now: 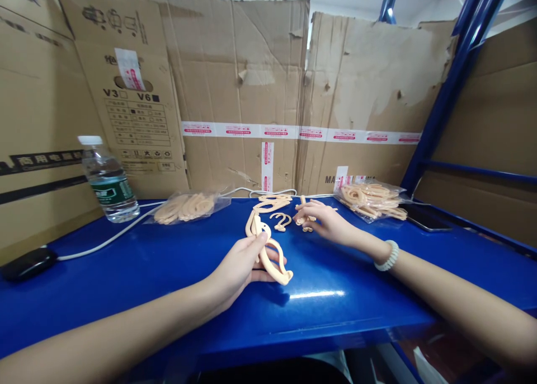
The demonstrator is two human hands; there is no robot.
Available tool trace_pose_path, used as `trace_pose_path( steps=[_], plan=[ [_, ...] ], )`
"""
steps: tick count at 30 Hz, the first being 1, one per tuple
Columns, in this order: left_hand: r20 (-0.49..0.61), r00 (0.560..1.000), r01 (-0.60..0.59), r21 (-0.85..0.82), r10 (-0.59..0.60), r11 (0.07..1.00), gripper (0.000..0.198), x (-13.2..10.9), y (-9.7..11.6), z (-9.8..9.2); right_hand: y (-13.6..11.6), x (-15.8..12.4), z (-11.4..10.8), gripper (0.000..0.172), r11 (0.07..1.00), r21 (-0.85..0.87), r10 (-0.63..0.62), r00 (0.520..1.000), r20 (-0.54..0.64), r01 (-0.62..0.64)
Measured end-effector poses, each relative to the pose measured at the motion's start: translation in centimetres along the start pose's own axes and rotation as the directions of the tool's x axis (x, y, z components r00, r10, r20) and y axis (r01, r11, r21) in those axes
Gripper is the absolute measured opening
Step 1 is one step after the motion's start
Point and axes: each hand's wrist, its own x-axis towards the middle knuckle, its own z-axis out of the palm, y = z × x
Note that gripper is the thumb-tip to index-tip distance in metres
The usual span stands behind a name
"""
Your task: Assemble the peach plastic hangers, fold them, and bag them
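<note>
My left hand (243, 261) is closed around a beige plastic folding hanger (274, 266), held just above the blue table. Its two curved arms meet at a round joint near my thumb. Farther back, my right hand (323, 220) has its fingers bent down over a group of small beige plastic pieces (309, 227); one piece appears pinched at the fingertips, partly hidden by them. Between the hands lie loose beige hanger hooks (282, 221). Behind them, several curved hanger arms (272, 204) rest on the table.
Clear bags of beige hanger parts lie at left (184, 207) and right (371, 199). A water bottle (109, 182) and a black mouse-like object (28, 263) stand on the left, a phone (428, 218) on the right. Cardboard sheets (239, 82) wall the blue table (168, 272); a white cable (109, 241) crosses it.
</note>
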Motion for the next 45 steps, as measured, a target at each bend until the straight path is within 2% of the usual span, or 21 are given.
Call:
trace_pose_path(
  steps=[6,12,16,20,25,30,34,40,43,45],
  plan=[
    [0.019,1.0,0.01,-0.017,-0.01,1.0,0.035,0.1,-0.1,-0.3,0.5,-0.2,0.9,0.013,0.978,0.05,0.192,0.97,0.146,-0.202],
    [-0.005,0.999,0.038,-0.052,-0.038,0.998,0.024,0.3,0.2,-0.4,1.0,-0.2,0.9,0.012,0.984,0.059,0.155,0.966,0.209,-0.171],
    [-0.053,0.997,0.058,-0.065,-0.061,0.996,0.012,0.4,0.4,-0.4,1.5,-0.4,0.8,0.016,0.991,0.015,0.131,0.972,0.198,-0.137],
    [-0.011,0.999,0.042,-0.035,-0.042,0.998,0.005,0.3,0.4,-0.4,2.4,-0.6,-0.4,0.025,0.989,-0.087,0.136,0.975,0.175,-0.123],
    [0.006,0.999,0.039,-0.008,-0.039,0.999,0.012,0.4,0.3,-0.4,1.9,-0.6,-1.2,0.033,0.981,-0.11,0.175,0.969,0.176,-0.157],
    [0.03,0.999,0.021,0.013,-0.021,1.0,0.01,0.2,0.3,-0.5,1.0,-0.3,0.4,0.023,0.986,-0.145,0.105,0.979,0.173,-0.08],
    [0.034,0.999,0.027,0.017,-0.028,0.999,0.009,0.1,0.3,-0.5,1.3,-0.4,1.0,0.012,0.976,-0.189,0.14,0.979,0.148,-0.111],
    [0.021,0.999,0.024,0.005,-0.024,1.0,0.011,0.1,0.4,-0.5,1.6,-0.5,0.2,0.013,0.969,-0.206,0.169,0.976,0.138,-0.139],
    [-0.003,1.0,-0.002,0.037,0.002,0.999,0.016,0.2,0.7,-0.4,0.5,-0.4,-0.1,0.016,0.98,-0.165,0.124,0.989,0.075,-0.111],
    [0.008,0.998,-0.068,0.099,0.067,0.993,0.016,0.4,0.9,-0.5,-0.9,-0.3,-0.2,0.021,0.99,-0.123,0.072,0.997,0.008,-0.071]
  ],
)
